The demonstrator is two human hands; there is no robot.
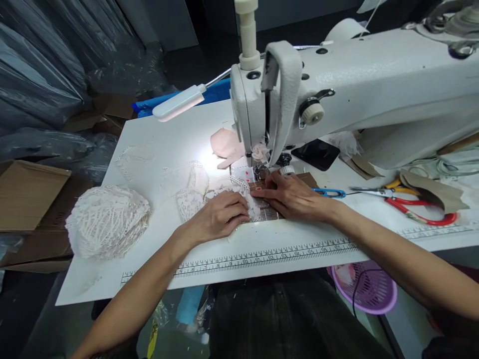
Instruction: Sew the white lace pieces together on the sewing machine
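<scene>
White lace pieces [190, 202] lie joined in a run across the sewing table, reaching toward the needle area of a white sewing machine [258, 99]. My left hand [220, 214] rests on the lace with curled fingers, pressing its front edge. Just right of it, beside the presser foot, my right hand [292, 197] has its fingers bent together; the index fingertip meets the lace's right edge. Under the right hand is a brown plate [307, 180], partly covered. The fingers hide how much lace they grip.
A thick stack of lace [108, 222] stands at the table's left. Pink fabric [226, 144] lies behind the needle. Blue thread snips [331, 193], red-handled scissors [422, 212] and a black phone [316, 153] are on the right. A purple basket [364, 289] sits below the edge.
</scene>
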